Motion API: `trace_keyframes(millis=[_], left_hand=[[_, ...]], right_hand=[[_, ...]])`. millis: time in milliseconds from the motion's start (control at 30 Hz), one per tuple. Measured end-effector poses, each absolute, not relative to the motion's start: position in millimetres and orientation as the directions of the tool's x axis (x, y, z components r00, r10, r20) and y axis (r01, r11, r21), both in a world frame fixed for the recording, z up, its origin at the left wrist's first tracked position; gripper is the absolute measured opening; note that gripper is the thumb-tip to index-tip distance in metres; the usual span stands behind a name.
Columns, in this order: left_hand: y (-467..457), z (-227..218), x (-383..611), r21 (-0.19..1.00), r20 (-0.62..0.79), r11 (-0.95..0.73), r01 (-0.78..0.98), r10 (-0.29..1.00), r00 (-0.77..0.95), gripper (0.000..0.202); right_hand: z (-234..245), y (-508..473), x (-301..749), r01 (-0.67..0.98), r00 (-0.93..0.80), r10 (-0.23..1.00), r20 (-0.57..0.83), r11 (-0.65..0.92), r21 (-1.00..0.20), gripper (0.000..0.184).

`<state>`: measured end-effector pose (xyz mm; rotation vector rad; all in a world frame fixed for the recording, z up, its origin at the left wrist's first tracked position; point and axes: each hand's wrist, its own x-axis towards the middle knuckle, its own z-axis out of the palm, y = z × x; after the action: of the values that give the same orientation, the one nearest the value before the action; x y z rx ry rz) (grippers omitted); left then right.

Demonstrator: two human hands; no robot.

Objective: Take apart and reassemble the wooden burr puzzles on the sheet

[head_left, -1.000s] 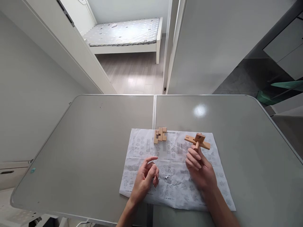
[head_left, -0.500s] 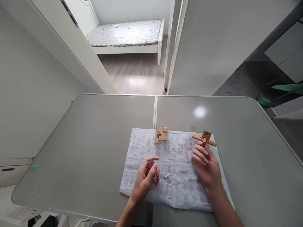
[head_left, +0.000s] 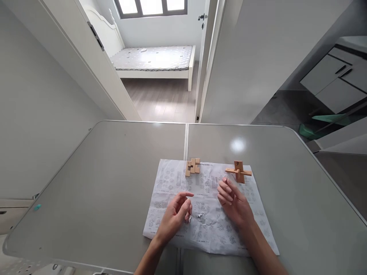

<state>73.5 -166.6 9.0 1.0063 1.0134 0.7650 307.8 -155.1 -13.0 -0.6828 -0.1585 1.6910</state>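
Observation:
A cross-shaped wooden puzzle piece [head_left: 239,172], made of interlocked bars with a mark on its upright slab, stands on the right part of a printed paper sheet [head_left: 206,244]. Just below and left of it is my right hand [head_left: 233,200], apart from the cross, its fingers curled together around nothing I can see. My left hand [head_left: 174,214] hovers over the sheet's left half, holding nothing, index finger stretched and thumb apart. Notched wooden blocks [head_left: 193,167] sit close together at the sheet's top edge. A small silvery scrap [head_left: 200,216] lies between the hands.
The grey folding table [head_left: 94,198] has a seam down its middle and a pale rim. A small teal spot [head_left: 37,207] shows near its left edge. Beyond the far edge are a doorway and a bed [head_left: 155,59]. A white wall [head_left: 243,65] rises at the right.
My right hand has let go of the wooden cross, which now stands on the sheet, and has drawn back to the left. The camera has tilted up; my left hand keeps its pose.

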Motion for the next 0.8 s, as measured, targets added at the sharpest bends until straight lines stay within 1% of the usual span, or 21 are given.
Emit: trace_keyframes(millis=[100, 133, 233, 333, 400, 467, 533, 600, 667, 800], left_hand=[[-149.2, 14.7, 65.6, 0.963, -0.262, 0.264, 0.046, 0.896, 0.357, 0.035], [-140.6, 15.2, 62.9, 0.974, -0.228, 0.21, 0.088, 0.913, 0.339, 0.035], [-109.3, 11.3, 57.1, 0.961, -0.049, -0.017, 0.276, 0.972, 0.231, 0.035], [-76.9, 3.7, 55.2, 0.936, 0.051, -0.113, 0.335, 0.981, 0.189, 0.035], [-59.5, -0.7, 54.8, 0.911, 0.107, -0.173, 0.374, 0.976, 0.192, 0.035], [-47.2, -3.9, 53.6, 0.881, 0.149, -0.236, 0.411, 0.961, 0.234, 0.033], [-40.1, -6.8, 50.8, 0.844, 0.189, -0.302, 0.444, 0.941, 0.282, 0.033], [-37.4, -10.0, 46.6, 0.805, 0.221, -0.364, 0.468, 0.917, 0.332, 0.038], [-37.8, -13.6, 41.8, 0.771, 0.24, -0.409, 0.488, 0.896, 0.372, 0.05], [-42.2, -20.3, 34.8, 0.711, 0.247, -0.461, 0.531, 0.87, 0.426, 0.071]], right_hand=[[-13.6, -154.1, 301.0, -0.647, -0.055, 0.953, -0.298, -0.261, -0.716, 0.035], [-13.8, -153.6, 298.8, -0.598, -0.05, 0.959, -0.278, -0.252, -0.761, 0.036], [-14.4, -151.2, 292.4, -0.487, -0.041, 0.974, -0.222, -0.213, -0.847, 0.034], [-15.5, -147.2, 286.3, -0.317, -0.038, 0.989, -0.146, -0.15, -0.936, 0.031], [-17.0, -142.9, 282.5, -0.173, -0.018, 0.998, -0.068, -0.07, -0.982, 0.028], [-19.3, -137.6, 278.9, -0.015, 0.025, 0.999, 0.032, 0.032, -0.999, 0.023], [-22.4, -131.5, 275.3, 0.134, 0.054, 0.99, 0.132, 0.124, -0.983, 0.023], [-26.3, -125.1, 271.6, 0.253, 0.048, 0.975, 0.218, 0.2, -0.947, 0.033], [-30.7, -118.8, 268.0, 0.345, 0.023, 0.96, 0.28, 0.255, -0.903, 0.043], [-40.2, -105.1, 261.2, 0.466, -0.049, 0.935, 0.352, 0.333, -0.819, 0.058]])
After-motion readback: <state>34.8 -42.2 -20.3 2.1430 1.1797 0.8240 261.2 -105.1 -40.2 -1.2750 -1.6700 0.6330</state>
